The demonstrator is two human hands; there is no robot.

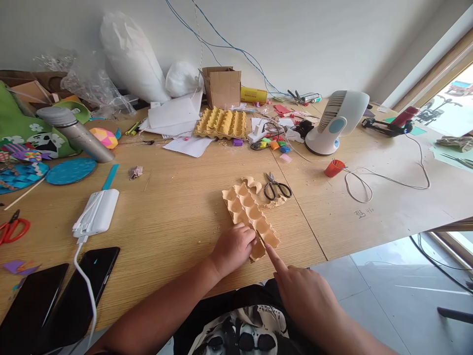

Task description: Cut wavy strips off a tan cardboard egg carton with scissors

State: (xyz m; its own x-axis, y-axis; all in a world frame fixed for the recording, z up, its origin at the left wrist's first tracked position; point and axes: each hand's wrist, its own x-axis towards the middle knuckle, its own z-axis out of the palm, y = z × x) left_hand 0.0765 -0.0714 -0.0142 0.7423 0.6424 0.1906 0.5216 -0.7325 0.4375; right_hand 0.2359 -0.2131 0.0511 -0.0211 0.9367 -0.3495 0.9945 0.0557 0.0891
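A strip of tan cardboard egg tray (pixel 248 209) lies at a slant on the wooden table in front of me. My left hand (pixel 234 247), its fingers curled, presses and grips the tray's near left side. Over the near right part, my right hand (pixel 301 288) is closed on a thin-bladed knife (pixel 260 238), the index finger stretched along its back. The blade touches the tray between two rows of cups; the handle is hidden in my palm. Just beyond the tray lie black-handled scissors (pixel 275 188), a torn tray scrap (pixel 252 184) and another scrap (pixel 276 202).
A yellow egg tray (pixel 221 123), a cardboard box (pixel 222 88) and a white fan (pixel 338 121) stand at the back. Left are a power bank (pixel 98 212), phones (pixel 83 296), red scissors (pixel 14 227) and a metal flask (pixel 79 135). A red cup (pixel 334 168) stands right.
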